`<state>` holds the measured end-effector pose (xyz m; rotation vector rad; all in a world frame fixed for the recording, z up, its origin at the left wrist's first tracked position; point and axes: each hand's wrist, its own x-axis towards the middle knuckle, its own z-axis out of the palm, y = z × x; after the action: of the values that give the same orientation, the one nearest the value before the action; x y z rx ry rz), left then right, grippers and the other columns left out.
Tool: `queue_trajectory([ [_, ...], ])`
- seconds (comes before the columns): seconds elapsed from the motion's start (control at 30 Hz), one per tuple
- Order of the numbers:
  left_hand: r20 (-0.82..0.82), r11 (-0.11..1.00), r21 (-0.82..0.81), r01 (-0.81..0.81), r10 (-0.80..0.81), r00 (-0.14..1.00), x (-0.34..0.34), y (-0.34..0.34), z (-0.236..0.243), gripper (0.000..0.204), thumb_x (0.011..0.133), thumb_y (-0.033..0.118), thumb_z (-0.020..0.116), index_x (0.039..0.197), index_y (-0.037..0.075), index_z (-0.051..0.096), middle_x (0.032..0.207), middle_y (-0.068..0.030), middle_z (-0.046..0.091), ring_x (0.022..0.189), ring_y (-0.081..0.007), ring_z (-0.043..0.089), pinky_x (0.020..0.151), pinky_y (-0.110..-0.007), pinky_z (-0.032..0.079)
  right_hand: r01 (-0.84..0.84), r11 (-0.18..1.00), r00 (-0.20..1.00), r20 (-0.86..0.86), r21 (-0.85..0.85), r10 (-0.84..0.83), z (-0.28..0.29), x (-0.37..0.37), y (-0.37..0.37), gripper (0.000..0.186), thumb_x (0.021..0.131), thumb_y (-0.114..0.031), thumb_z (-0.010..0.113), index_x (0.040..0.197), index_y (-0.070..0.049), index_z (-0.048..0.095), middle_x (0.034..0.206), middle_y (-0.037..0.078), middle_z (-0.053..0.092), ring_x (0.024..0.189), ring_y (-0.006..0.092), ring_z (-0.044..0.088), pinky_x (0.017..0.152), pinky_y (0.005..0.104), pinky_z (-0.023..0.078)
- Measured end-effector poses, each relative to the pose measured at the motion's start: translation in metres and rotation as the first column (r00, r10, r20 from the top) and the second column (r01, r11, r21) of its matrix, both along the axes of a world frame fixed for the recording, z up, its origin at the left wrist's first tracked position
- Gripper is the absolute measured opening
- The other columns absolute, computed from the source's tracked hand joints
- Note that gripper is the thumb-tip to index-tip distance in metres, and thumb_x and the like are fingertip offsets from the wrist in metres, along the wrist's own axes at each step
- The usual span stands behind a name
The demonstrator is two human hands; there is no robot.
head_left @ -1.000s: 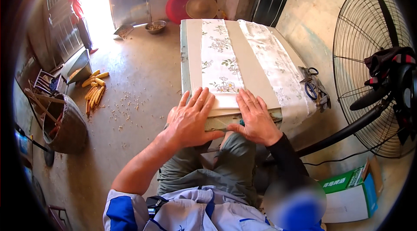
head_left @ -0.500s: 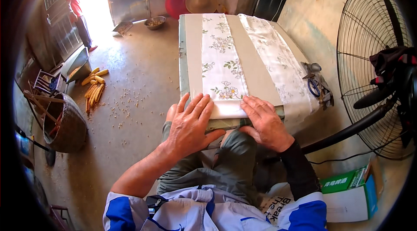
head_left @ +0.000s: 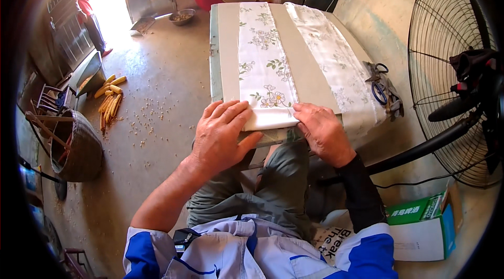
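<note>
Nearest me, my grey-green trousers are showing beneath the near edge of the table. My left hand is resting on the left end of a fold in a white floral cloth strip, fingers side by side and thumb spread well away, so it is lying open. My right hand is curving over the fold's right end, thumb close under the fingers; I cannot tell whether it is pinching the cloth. From that fold, the strip is running away lengthwise over the tabletop. Right of it, a second floral strip is lying, with blue-handled scissors beside it. Leftward, corn cobs are lying on the floor; beyond, a person in red is standing by the bright doorway.
</note>
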<state>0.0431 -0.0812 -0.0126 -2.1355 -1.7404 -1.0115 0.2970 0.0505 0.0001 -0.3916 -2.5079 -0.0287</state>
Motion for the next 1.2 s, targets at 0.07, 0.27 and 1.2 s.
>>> queue_trajectory([
  [0.07, 0.013, 1.0, -0.015, 0.016, -0.016, 1.0, -0.001, 0.0, 0.007, 0.044, 0.083, 0.028, 0.083, 0.117, 0.002, 0.073, 0.13, -0.0143, 0.07, 0.126, -0.0328, 0.063, 0.113, -0.048, 0.043, -0.008, 0.999, 0.999, -0.05, -0.042, 0.005, 0.002, -0.002, 0.0, 0.027, 0.092, -0.007, 0.071, 0.118, -0.001, 0.067, 0.125, 0.015, 0.072, 0.12, 0.0322, 0.067, 0.102, 0.0442, 0.05],
  [0.27, 0.019, 1.0, 0.007, 0.027, -0.027, 0.999, -0.006, 0.008, 0.004, 0.031, 0.085, 0.022, 0.079, 0.11, 0.003, 0.075, 0.12, -0.0115, 0.073, 0.117, -0.0307, 0.067, 0.106, -0.047, 0.047, 0.015, 0.982, 0.996, -0.087, -0.188, -0.032, 0.008, -0.005, -0.001, 0.03, 0.091, -0.007, 0.073, 0.12, -0.001, 0.065, 0.123, 0.017, 0.072, 0.118, 0.0343, 0.068, 0.101, 0.0443, 0.051],
  [1.2, 0.241, 0.996, 0.085, -0.016, -0.005, 0.971, -0.014, 0.027, 0.002, 0.028, 0.092, 0.013, 0.075, 0.118, 0.003, 0.072, 0.093, -0.0152, 0.075, 0.092, -0.0305, 0.07, 0.085, -0.041, 0.056, 0.136, 0.885, 0.915, -0.286, -0.444, -0.284, -0.006, -0.029, 0.008, 0.041, 0.092, -0.005, 0.073, 0.131, -0.002, 0.062, 0.098, 0.019, 0.069, 0.085, 0.0342, 0.067, 0.078, 0.0426, 0.054],
])
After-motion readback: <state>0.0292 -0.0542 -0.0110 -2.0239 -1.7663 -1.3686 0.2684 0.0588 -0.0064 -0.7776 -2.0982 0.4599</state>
